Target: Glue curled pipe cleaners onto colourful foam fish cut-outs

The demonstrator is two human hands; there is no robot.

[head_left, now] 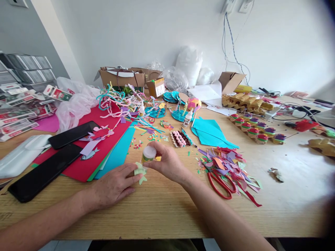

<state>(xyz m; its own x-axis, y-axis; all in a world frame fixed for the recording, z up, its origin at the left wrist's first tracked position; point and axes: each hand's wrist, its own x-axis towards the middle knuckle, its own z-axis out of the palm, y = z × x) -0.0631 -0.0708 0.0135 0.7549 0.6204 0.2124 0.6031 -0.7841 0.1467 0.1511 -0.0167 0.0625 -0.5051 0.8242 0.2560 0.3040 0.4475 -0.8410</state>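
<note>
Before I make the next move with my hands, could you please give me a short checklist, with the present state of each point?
1. Right hand holds the short cylinder with white top and green-yellow label: ok, between thumb and fingers.
2. Left hand touches the pale green paper cutout: ok, fingertips are at it.
3. Cylinder's lower end touches the cutout: cannot tell, the contact is hidden.
4. Red-handled metal scissors away from both hands: ok, they lie apart, to the right.
5. Scissor blades closed: cannot tell, scraps cover them.
6. Loose scraps cleared away: not ok, multicoloured paper scraps lie on the wooden table.
</note>
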